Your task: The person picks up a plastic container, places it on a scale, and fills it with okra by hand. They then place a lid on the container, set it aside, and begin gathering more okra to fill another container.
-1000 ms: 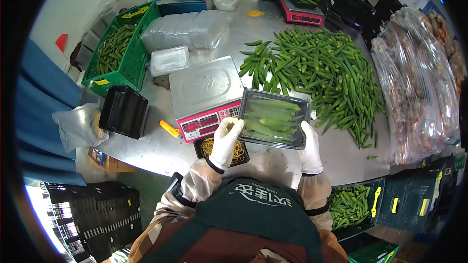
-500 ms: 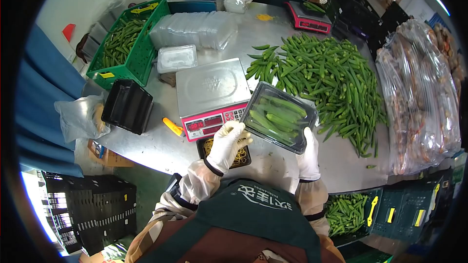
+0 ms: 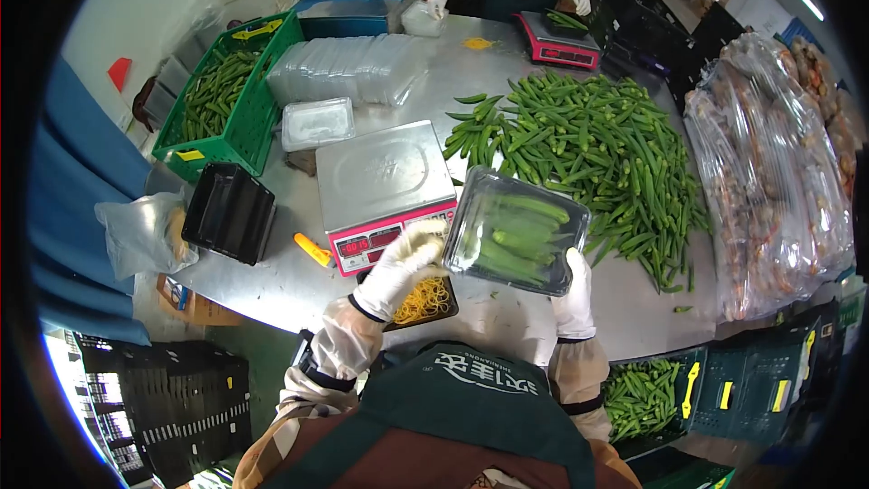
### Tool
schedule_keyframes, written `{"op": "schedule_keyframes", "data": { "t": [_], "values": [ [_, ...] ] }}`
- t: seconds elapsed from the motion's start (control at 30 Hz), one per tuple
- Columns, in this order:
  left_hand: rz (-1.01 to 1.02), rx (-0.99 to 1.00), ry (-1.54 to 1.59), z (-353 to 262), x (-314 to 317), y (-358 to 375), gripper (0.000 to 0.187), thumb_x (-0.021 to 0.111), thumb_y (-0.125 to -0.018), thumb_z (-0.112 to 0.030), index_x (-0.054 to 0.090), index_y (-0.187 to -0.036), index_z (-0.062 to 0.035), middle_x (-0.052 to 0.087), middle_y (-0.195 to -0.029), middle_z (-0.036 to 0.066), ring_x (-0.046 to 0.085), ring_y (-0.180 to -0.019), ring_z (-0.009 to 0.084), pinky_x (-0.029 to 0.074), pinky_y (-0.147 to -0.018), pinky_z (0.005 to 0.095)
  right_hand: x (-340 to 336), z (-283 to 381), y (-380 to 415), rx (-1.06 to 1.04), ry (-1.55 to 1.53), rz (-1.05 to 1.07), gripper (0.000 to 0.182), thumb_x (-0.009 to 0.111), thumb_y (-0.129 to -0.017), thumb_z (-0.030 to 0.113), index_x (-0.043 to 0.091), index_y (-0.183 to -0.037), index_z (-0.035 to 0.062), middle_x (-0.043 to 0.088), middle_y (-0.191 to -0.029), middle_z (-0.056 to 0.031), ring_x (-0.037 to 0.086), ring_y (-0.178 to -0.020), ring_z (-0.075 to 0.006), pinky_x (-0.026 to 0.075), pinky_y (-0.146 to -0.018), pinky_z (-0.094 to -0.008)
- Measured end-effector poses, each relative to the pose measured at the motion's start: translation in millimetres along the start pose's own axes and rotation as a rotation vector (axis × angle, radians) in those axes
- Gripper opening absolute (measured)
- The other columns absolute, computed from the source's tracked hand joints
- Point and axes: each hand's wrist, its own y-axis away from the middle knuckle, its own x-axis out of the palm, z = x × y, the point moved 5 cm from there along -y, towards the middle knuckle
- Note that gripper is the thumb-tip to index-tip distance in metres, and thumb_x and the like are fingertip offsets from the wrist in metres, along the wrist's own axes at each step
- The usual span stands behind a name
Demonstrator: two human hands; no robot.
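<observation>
The okra tray (image 3: 516,232) sits gripped between left hand (image 3: 405,258) and right hand (image 3: 574,290).

steel table (image 3: 299,276) | okra pile (image 3: 588,140) | 2 scales (image 3: 380,186) | black trays (image 3: 228,213)

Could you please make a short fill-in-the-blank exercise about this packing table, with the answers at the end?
1. Both gloved hands, left hand and right hand, hold a clear lidded tray filled with ____.
2. The scale beside the tray has a ____ front panel.
3. Under the left hand, a small black tray holds yellow ____.
4. The crate at the table's far left corner is ____ in colour.

Answers: okra; pink; rubber bands; green
</observation>
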Motion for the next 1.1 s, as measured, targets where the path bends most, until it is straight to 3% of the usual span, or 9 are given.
{"op": "schedule_keyframes", "data": {
  "t": [0.1, 0.2, 0.23, 0.33, 0.5, 0.6, 0.67, 0.97, 1.1],
  "values": [
    [-0.067, -0.007, 0.156, -17, 2, 0, 0.063, 0.067, -0.09, -0.015, 0.037, -0.145, -0.0115, 0.056, -0.124, 0.006, 0.054, -0.113, 0.0166, 0.045, -0.098, 0.0367, 11, 10, 10, 0.068, 0.199, 0.124, 0.046, 0.054, -0.096, 0.03, 0.05, -0.128, -0.0033, 0.062, -0.113, -0.0079, 0.06, -0.098, -0.0143, 0.049, -0.087, -0.0294],
    [-0.041, 0.05, -0.111, -3, 7, -3, 0.065, 0.07, -0.086, -0.01, 0.039, -0.144, -0.009, 0.058, -0.123, 0.005, 0.054, -0.113, 0.0139, 0.043, -0.099, 0.0323, 28, 11, 5, -0.127, 0.49, 0.261, 0.046, 0.057, -0.095, 0.028, 0.053, -0.129, -0.0023, 0.063, -0.115, -0.0083, 0.058, -0.104, -0.0151, 0.045, -0.092, -0.0285],
    [-0.106, 0.015, -0.071, -1, 7, -1, 0.063, 0.072, -0.083, -0.007, 0.044, -0.139, -0.0065, 0.06, -0.121, 0.004, 0.054, -0.111, 0.0125, 0.043, -0.098, 0.0296, 31, 12, 7, -0.102, 0.471, 0.264, 0.05, 0.057, -0.096, 0.03, 0.05, -0.13, -0.005, 0.062, -0.117, -0.007, 0.057, -0.1, -0.0106, 0.045, -0.09, -0.0245],
    [-0.105, -0.041, -0.075, 6, 5, 6, 0.056, 0.071, -0.084, -0.006, 0.048, -0.135, -0.0056, 0.061, -0.119, 0.004, 0.055, -0.109, 0.0129, 0.044, -0.097, 0.0295, 40, 28, 2, -0.282, 0.468, 0.175, 0.042, 0.054, -0.098, 0.025, 0.054, -0.128, -0.005, 0.063, -0.117, -0.0065, 0.058, -0.101, -0.0101, 0.046, -0.088, -0.0241],
    [-0.041, -0.139, -0.036, 11, 12, 20, 0.053, 0.069, -0.084, -0.006, 0.049, -0.133, -0.0047, 0.061, -0.12, 0.006, 0.057, -0.108, 0.0151, 0.047, -0.095, 0.0321, 32, 26, 2, 0.032, 0.512, 0.1, 0.017, 0.058, -0.095, 0.011, 0.067, -0.099, -0.0035, 0.07, -0.097, -0.0056, 0.063, -0.092, -0.0114, 0.049, -0.085, -0.0254],
    [-0.059, -0.192, -0.035, 19, -1, 27, 0.054, 0.072, -0.083, -0.012, 0.051, -0.131, -0.004, 0.061, -0.12, 0.006, 0.058, -0.107, 0.0153, 0.047, -0.094, 0.0316, 43, 34, 16, -0.052, 0.547, 0.21, 0.021, 0.066, -0.092, 0.021, 0.07, -0.102, 0.0036, 0.064, -0.083, 0.004, 0.05, -0.069, -0.0021, 0.039, -0.061, -0.0185],
    [-0.072, -0.163, -0.092, 31, -12, 28, 0.053, 0.074, -0.082, -0.014, 0.053, -0.13, -0.0041, 0.062, -0.119, 0.005, 0.058, -0.107, 0.0148, 0.046, -0.094, 0.0304, 32, 28, 22, 0.127, 0.666, 0.175, 0.023, 0.066, -0.091, 0.023, 0.07, -0.1, 0.0019, 0.063, -0.081, 0.0038, 0.05, -0.068, -0.003, 0.041, -0.062, -0.0201],
    [0.09, -0.301, -0.074, 35, -21, 40, 0.051, 0.073, -0.084, -0.026, 0.054, -0.125, -0.0024, 0.061, -0.117, 0.007, 0.055, -0.111, 0.0171, 0.042, -0.1, 0.0335, 5, -10, 46, 0.281, 0.541, 0.272, 0.024, 0.065, -0.093, 0.032, 0.065, -0.09, 0.0084, 0.058, -0.076, 0.0079, 0.048, -0.064, -0.003, 0.041, -0.062, -0.0201],
    [0.276, -0.3, -0.378, 17, -29, 25, 0.053, 0.072, -0.084, -0.028, 0.054, -0.125, 0.0002, 0.06, -0.12, 0.009, 0.054, -0.113, 0.0185, 0.041, -0.102, 0.0337, 21, 0, 46, 0.309, 0.542, 0.343, 0.023, 0.065, -0.093, 0.031, 0.064, -0.088, 0.0087, 0.055, -0.074, 0.0088, 0.047, -0.064, -0.0024, 0.04, -0.061, -0.019]
  ]
}}
